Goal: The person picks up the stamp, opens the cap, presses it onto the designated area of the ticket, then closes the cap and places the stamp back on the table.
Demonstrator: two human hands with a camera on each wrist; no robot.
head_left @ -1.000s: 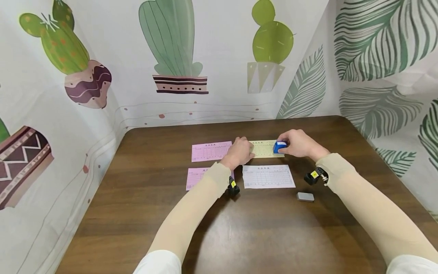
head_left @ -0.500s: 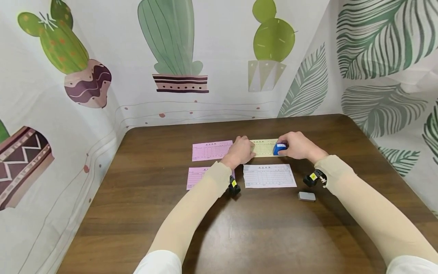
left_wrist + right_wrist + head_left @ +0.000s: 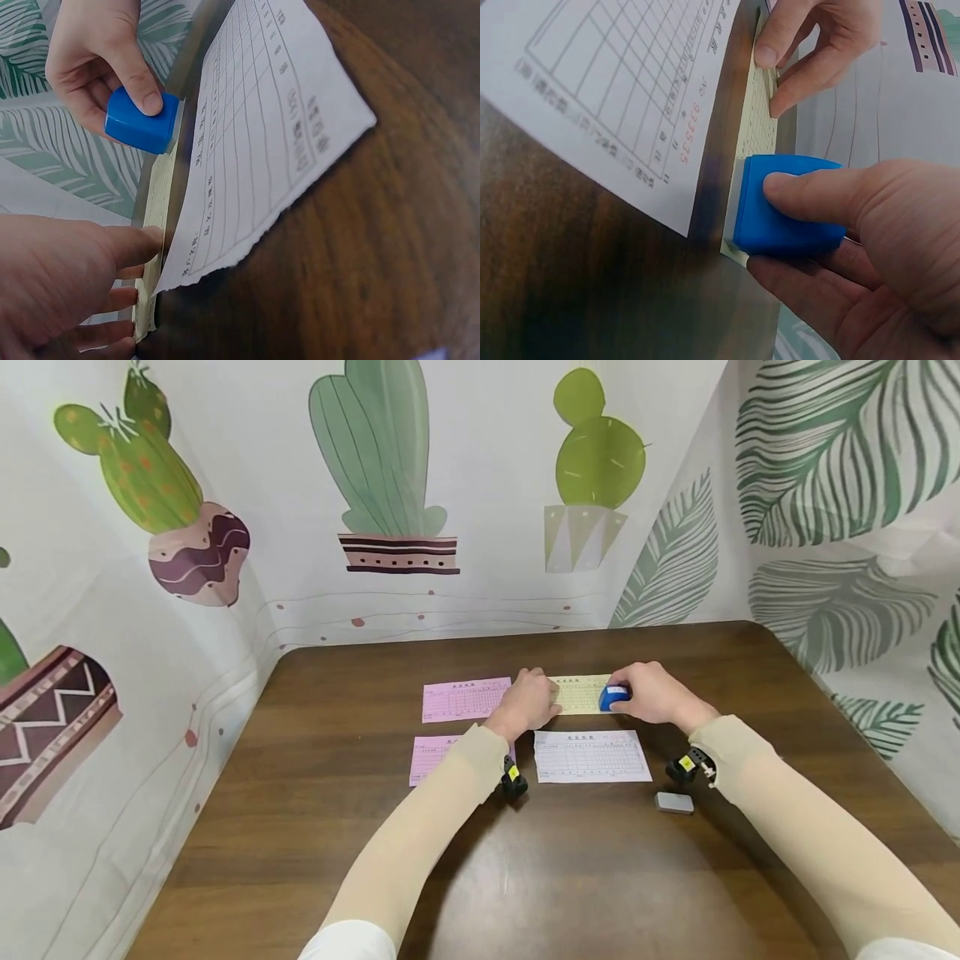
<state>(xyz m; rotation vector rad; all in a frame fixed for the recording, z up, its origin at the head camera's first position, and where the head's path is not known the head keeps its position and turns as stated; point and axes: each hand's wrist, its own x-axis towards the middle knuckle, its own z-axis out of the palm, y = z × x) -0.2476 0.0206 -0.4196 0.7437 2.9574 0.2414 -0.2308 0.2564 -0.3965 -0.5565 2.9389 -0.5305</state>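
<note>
My right hand [image 3: 656, 693] grips a blue self-inking stamp [image 3: 613, 697], thumb on one side and fingers on the other. The stamp's base sits against the right end of a yellow form [image 3: 573, 695]; this shows closely in the right wrist view, where the blue stamp body [image 3: 791, 202] hides part of the sheet. With its fingertips on the form's left end, my left hand [image 3: 529, 700] rests on the paper, fingers and thumb spread in the left wrist view. A white form [image 3: 592, 757] with a printed grid lies just in front of the yellow one.
Two pink forms lie to the left, an upper pink form [image 3: 465, 700] and a lower pink form [image 3: 429, 760] partly under my left forearm. A small grey-white block [image 3: 674, 802] lies near my right wrist. The brown table [image 3: 337, 827] meets a patterned wall cloth behind.
The stamp shifts slightly in my right hand's grip and stands more upright on the yellow form. My left hand keeps its place. The head view tips up a little.
</note>
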